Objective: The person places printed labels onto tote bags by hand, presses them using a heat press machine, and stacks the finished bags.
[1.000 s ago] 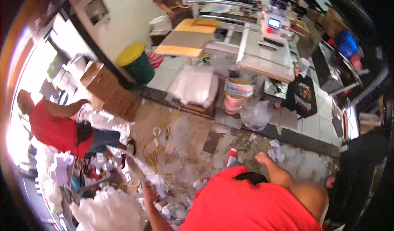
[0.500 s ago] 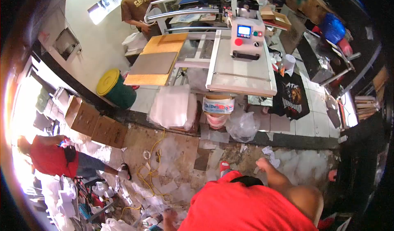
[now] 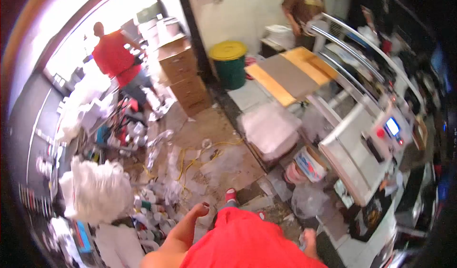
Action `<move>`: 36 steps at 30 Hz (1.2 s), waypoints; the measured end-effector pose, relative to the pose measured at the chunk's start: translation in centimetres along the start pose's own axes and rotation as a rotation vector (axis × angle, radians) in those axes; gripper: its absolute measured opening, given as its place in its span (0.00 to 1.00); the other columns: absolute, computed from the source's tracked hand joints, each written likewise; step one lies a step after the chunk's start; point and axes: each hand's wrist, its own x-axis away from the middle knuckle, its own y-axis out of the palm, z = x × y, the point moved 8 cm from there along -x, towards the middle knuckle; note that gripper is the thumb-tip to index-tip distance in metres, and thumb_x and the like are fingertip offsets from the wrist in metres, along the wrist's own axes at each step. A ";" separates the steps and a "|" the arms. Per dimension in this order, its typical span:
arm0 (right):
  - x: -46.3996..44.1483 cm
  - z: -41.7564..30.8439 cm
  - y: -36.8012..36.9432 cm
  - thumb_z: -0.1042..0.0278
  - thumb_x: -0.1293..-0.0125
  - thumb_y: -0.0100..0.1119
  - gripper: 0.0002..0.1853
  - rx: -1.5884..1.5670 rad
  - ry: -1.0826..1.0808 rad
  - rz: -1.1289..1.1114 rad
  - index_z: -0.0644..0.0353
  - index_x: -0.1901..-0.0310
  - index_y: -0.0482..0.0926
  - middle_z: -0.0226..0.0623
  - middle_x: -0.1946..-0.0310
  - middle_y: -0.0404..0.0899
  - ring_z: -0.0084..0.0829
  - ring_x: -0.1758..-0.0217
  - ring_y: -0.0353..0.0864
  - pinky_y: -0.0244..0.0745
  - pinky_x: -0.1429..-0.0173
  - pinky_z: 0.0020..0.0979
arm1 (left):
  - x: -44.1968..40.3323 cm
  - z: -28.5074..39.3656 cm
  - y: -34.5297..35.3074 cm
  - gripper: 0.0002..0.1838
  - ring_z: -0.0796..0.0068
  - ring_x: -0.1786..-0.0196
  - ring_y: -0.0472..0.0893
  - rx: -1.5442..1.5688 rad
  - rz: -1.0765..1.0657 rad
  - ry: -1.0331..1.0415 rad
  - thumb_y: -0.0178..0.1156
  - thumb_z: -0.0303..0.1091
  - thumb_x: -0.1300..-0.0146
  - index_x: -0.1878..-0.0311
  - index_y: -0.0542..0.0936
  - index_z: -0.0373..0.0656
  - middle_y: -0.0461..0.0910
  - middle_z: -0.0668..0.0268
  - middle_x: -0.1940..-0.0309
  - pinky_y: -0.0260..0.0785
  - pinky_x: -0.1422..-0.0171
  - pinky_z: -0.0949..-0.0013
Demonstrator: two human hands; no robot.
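Note:
Past the left side of my red shirt (image 3: pixel 243 244), my left hand (image 3: pixel 202 209) hangs over the littered floor with its fingers curled in and nothing visible in them. My right hand (image 3: pixel 309 238) is low on the other side, beside the dark floor edge. It is blurred, and its fingers cannot be made out. Ahead of me a foot in a red slipper (image 3: pixel 231 194) shows on the brown floor (image 3: pixel 204 125). Neither hand visibly touches any object.
A yellow cord (image 3: pixel 183 163) loops across the floor. Ahead are stacked cartons (image 3: pixel 183 73), a green bin (image 3: pixel 229 70), a wrapped stack (image 3: pixel 269 127) and a press machine (image 3: pixel 357 149). White bags (image 3: pixel 95 189) lie left. One person (image 3: pixel 116 58) stands by the doorway, another (image 3: pixel 304 6) behind the press.
The view has swung left, so the press and bin sit farther right. My left arm shows more fully; my right hand is lower in view. The person in red now stands farther up the frame.

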 end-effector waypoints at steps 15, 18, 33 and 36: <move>-4.6 -11.5 4.9 0.66 0.37 0.56 0.10 0.110 0.106 -0.101 0.64 0.69 0.79 0.41 0.78 0.80 0.35 0.79 0.79 0.71 0.78 0.40 | -16.5 5.2 -4.1 0.21 0.48 0.49 0.83 -0.198 -0.121 0.102 0.53 0.43 0.41 0.51 0.85 0.42 0.84 0.49 0.52 0.74 0.44 0.52; -5.8 -15.8 4.9 0.65 0.37 0.56 0.10 0.119 0.057 -0.077 0.64 0.67 0.79 0.41 0.77 0.80 0.35 0.78 0.80 0.72 0.77 0.39 | -21.5 8.5 -6.1 0.23 0.49 0.45 0.81 0.129 -0.109 -0.012 0.54 0.43 0.41 0.45 0.82 0.44 0.83 0.50 0.49 0.73 0.39 0.53; -9.3 -25.7 6.4 0.64 0.33 0.58 0.12 0.032 -0.198 -0.158 0.64 0.55 0.78 0.38 0.68 0.84 0.30 0.71 0.83 0.76 0.73 0.34 | -24.8 5.0 -10.1 0.20 0.50 0.52 0.84 -0.365 -0.154 0.053 0.52 0.43 0.39 0.52 0.84 0.42 0.85 0.51 0.54 0.77 0.47 0.55; -2.3 -33.9 8.0 0.63 0.31 0.60 0.15 0.002 -0.210 -0.268 0.63 0.49 0.77 0.40 0.63 0.85 0.30 0.68 0.84 0.78 0.70 0.30 | -22.4 5.2 -9.4 0.20 0.52 0.53 0.84 -0.009 -0.081 -0.180 0.49 0.40 0.38 0.51 0.83 0.41 0.85 0.51 0.57 0.77 0.49 0.55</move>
